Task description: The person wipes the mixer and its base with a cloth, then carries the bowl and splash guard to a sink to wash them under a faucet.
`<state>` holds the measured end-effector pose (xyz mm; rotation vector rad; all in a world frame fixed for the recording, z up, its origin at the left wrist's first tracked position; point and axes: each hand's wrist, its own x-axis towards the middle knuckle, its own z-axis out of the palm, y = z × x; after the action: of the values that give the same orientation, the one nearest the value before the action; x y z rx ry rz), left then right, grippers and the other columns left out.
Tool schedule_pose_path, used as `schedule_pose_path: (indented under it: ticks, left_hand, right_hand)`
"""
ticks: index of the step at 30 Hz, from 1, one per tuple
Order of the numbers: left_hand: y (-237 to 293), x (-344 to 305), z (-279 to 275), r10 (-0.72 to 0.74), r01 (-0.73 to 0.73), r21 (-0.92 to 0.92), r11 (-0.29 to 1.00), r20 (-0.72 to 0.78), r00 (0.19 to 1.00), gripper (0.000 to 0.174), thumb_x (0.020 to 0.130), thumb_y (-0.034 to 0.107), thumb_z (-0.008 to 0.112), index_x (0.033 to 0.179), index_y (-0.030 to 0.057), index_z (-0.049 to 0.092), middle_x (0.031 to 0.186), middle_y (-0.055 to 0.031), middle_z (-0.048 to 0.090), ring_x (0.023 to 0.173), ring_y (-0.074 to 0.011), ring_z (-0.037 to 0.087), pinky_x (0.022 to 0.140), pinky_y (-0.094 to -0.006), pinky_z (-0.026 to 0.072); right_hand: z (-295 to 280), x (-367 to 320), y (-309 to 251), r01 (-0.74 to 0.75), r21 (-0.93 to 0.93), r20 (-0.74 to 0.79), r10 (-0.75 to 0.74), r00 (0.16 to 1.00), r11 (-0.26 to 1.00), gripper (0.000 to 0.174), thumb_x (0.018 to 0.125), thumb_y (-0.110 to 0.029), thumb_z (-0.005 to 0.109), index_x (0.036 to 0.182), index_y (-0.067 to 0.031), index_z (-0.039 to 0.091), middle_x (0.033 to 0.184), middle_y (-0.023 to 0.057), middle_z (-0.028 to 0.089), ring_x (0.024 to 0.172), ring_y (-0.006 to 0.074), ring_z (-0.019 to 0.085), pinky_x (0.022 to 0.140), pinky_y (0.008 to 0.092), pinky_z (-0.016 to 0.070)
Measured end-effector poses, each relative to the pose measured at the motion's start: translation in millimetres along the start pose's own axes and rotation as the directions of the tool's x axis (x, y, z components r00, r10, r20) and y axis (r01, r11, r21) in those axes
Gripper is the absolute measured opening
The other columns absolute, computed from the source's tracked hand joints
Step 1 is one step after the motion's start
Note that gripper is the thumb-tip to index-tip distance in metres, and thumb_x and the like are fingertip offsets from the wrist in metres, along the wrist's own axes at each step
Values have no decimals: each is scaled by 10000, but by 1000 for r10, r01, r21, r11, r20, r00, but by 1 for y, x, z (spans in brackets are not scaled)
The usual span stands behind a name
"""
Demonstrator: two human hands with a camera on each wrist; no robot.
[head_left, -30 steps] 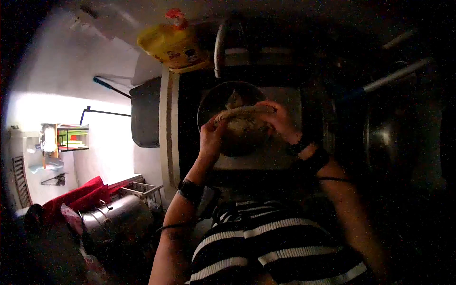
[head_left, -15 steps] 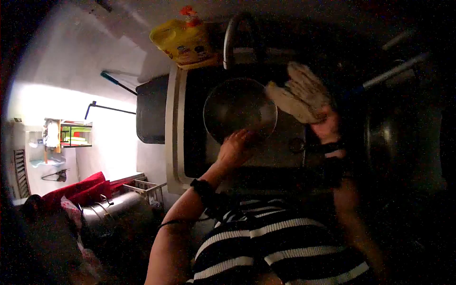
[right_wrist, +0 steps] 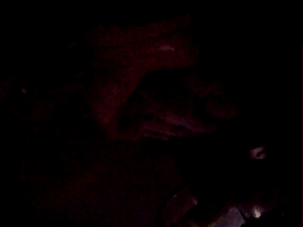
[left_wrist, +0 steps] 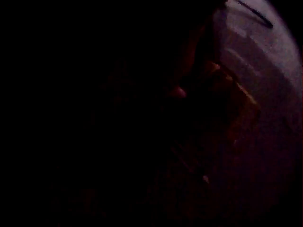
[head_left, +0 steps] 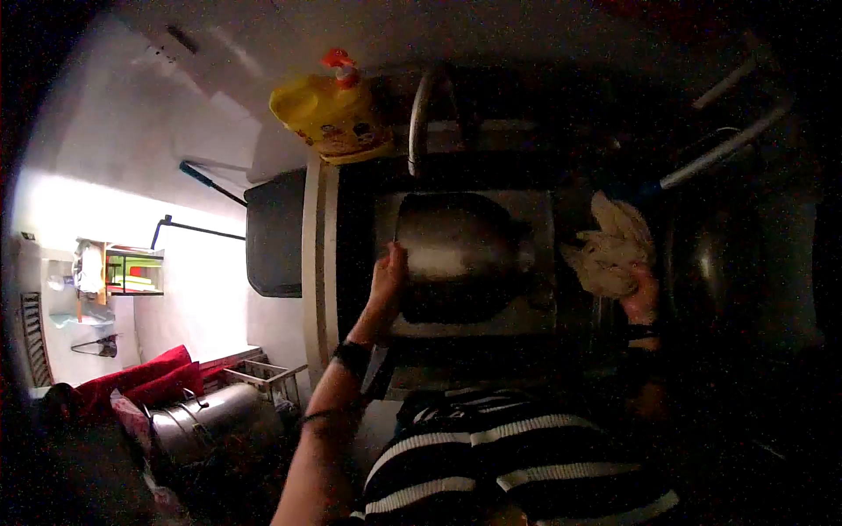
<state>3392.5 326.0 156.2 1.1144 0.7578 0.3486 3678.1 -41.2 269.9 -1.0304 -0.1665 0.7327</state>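
In the head view a metal bowl (head_left: 460, 250) is tipped on its side inside the dark sink (head_left: 537, 320), its rounded outside showing and its base toward the right. My left hand (head_left: 384, 285) grips the bowl's rim at the left, fingers partly hidden behind it. To the right of the sink, my right hand (head_left: 643, 298) holds a crumpled off-white cloth (head_left: 614, 250) that bunches out beyond the fingers. Very dark wrist views show little: the right one gives a faint hand (right_wrist: 137, 56) and cloth folds (right_wrist: 175, 123).
A yellow jug (head_left: 329, 118) with a red pump stands behind the sink's left corner. The curved faucet (head_left: 417, 123) reaches over the sink's back. A large shiny metal vessel (head_left: 710, 263) sits at right, near a long handle (head_left: 719, 149). A grey bin (head_left: 276, 232) adjoins the left edge.
Earlier both hands held the twisted cloth over the upright bowl. The right hand has carried the cloth off to the right; the left hand has taken the bowl's rim and tipped it over.
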Motion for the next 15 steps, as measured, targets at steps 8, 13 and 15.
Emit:
schedule_pose_path:
  ticks: [8, 13, 15]
  left_hand:
    - [87, -89, 94, -358, 244, -429, 870, -209, 910, 720, 836, 634, 361, 1244, 42, 411, 1180, -129, 477, 1034, -290, 496, 831, -422, 429]
    - [79, -94, 106, 192, -154, 344, 926, -78, 978, 462, 854, 420, 503, 1129, 52, 465, 1015, -134, 523, 965, -305, 515, 745, -382, 451]
    - [84, -94, 105, 469, -437, 573, 694, 101, 877, 350, 829, 298, 541, 1069, 52, 473, 955, -128, 516, 906, -292, 523, 718, -374, 444]
  right_hand:
    - [213, -42, -68, 719, -695, 719, -19, 695, -21, 391, 780, -349, 575, 1072, -89, 565, 1154, 161, 468, 1028, 324, 483, 795, 440, 411]
    - [241, -43, 55, 779, -389, 876, 64, 478, -492, 259, 757, -246, 580, 991, -137, 606, 1098, 113, 502, 1056, 272, 479, 848, 429, 376]
    - [233, -32, 68, 822, -397, 914, -89, 397, -409, 250, 754, -214, 578, 994, -146, 604, 1128, 107, 498, 1065, 257, 477, 872, 417, 368]
